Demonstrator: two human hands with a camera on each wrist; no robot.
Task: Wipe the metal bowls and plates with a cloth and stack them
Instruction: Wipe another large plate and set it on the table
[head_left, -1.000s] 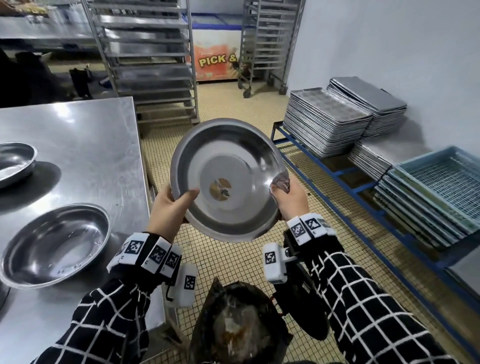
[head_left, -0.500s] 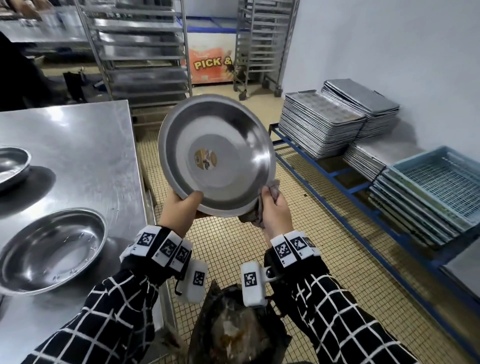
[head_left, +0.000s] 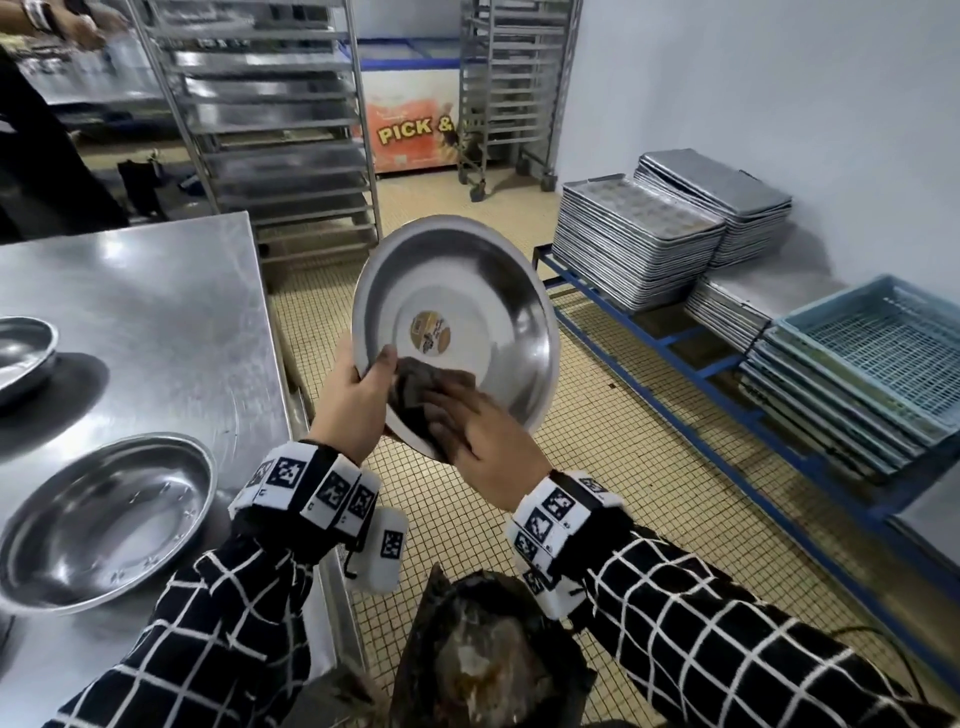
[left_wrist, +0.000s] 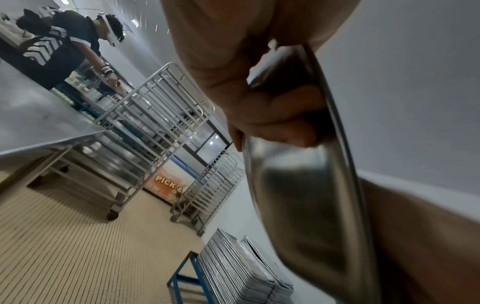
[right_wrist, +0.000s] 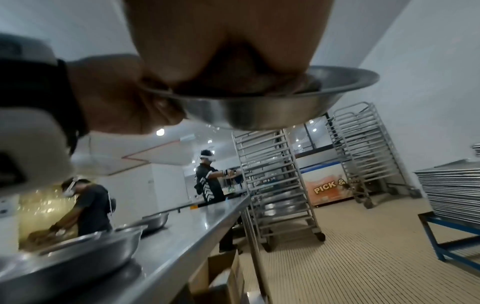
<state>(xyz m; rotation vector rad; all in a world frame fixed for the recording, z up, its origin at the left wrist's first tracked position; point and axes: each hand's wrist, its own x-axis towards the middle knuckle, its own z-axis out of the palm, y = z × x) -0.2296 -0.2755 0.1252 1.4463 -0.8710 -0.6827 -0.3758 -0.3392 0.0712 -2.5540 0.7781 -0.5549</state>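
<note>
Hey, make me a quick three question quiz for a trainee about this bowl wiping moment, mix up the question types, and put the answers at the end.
1. True or false: the held bowl is resting on the steel table.
2. Multiple choice: where is the cloth? A) on the floor B) pressed inside the held bowl under the right hand C) in the blue crates
3. Fill in: the left hand grips the held bowl by its ____.

Key:
1. False; both hands keep it in the air beside the table.
2. B
3. Rim, at the lower left edge, thumb inside.
</note>
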